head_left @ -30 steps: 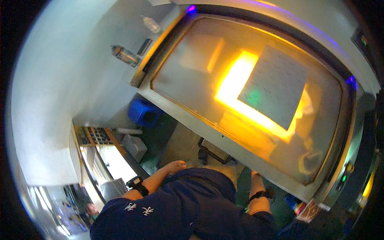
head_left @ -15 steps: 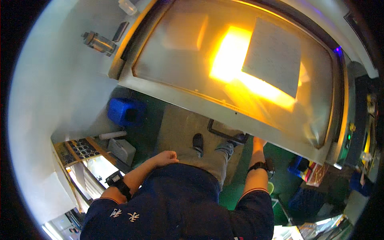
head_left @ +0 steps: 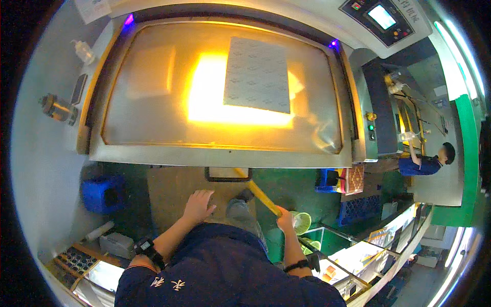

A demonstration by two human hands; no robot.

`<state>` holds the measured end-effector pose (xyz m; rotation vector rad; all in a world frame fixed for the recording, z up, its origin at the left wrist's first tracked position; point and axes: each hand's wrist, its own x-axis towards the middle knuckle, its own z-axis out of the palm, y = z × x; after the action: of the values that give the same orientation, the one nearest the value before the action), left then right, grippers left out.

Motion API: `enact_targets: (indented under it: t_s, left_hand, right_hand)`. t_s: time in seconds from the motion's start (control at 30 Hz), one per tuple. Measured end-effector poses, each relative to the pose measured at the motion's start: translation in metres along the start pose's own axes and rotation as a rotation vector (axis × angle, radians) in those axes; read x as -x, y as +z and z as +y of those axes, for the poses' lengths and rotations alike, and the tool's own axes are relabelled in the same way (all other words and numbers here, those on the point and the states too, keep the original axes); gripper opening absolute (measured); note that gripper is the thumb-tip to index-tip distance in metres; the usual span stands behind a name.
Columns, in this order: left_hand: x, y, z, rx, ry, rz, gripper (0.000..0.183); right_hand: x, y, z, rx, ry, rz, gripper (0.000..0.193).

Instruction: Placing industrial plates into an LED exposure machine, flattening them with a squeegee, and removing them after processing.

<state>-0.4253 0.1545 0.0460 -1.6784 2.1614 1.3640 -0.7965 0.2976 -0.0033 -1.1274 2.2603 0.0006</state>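
My right hand [head_left: 286, 220] is closed around one end of a long yellow strip [head_left: 263, 197]. The strip slants up and left to the front edge of a wide metal machine bed [head_left: 169, 155], where its far end is hidden. My left hand [head_left: 198, 206] is in front of my waist with thumb and fingers apart, holding nothing. It is nearest to the black handle [head_left: 227, 179] under the bed's front edge. On the bed, beside and partly over a bright amber glow, lies a grey patterned rectangular sheet [head_left: 257, 75].
A control panel [head_left: 379, 19] hangs at the upper right. Blue stool [head_left: 104, 194] stands at left; green baskets [head_left: 300, 223] are by my right arm. Glass-topped, lit frame [head_left: 353, 266] is at lower right. Another person [head_left: 422, 165] works at the far right.
My right hand has come back from under the bed's edge, drawing the yellow strip into view. My left hand has moved forward and its fingers have spread. The view has turned right.
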Motion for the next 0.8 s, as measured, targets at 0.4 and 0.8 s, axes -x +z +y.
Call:
enact_targets:
  t_s: [0.4,0.8]
  left_hand:
    - [-0.110,-0.076,0.135,-0.711,0.288,0.140,0.085]
    - [-0.365,-0.175,0.107,-0.644,0.085,0.358,0.055]
  right_hand:
    - [-0.115,-0.212,-0.084,0.204,-0.936,0.257,0.048]
    - [-0.382,-0.213,-0.218,0.654,-0.932,0.261,0.063]
